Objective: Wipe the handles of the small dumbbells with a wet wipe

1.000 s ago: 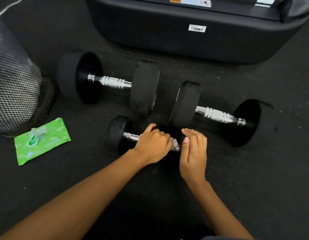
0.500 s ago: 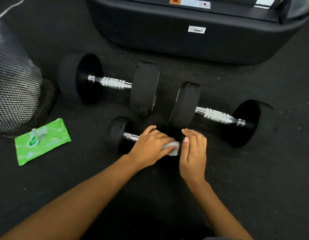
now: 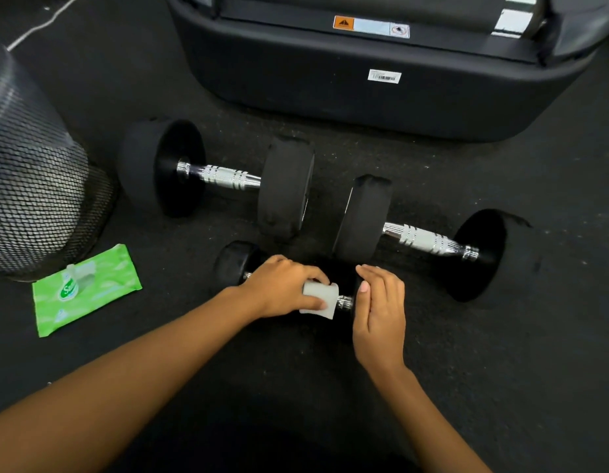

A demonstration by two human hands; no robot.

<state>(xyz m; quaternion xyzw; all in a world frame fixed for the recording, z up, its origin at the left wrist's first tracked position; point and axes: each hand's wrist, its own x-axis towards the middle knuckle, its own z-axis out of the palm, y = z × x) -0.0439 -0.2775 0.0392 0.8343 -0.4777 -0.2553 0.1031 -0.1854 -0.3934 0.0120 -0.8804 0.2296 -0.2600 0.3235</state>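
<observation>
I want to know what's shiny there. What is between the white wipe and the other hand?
In the head view, a short bare piece of the small dumbbell's chrome handle shows between the wipe and the right hand.

Three dumbbells (image 3: 217, 175) (one small), one wipe (image 3: 319, 298), one wipe pack (image 3: 85, 290), two hands (image 3: 284, 288).
</observation>
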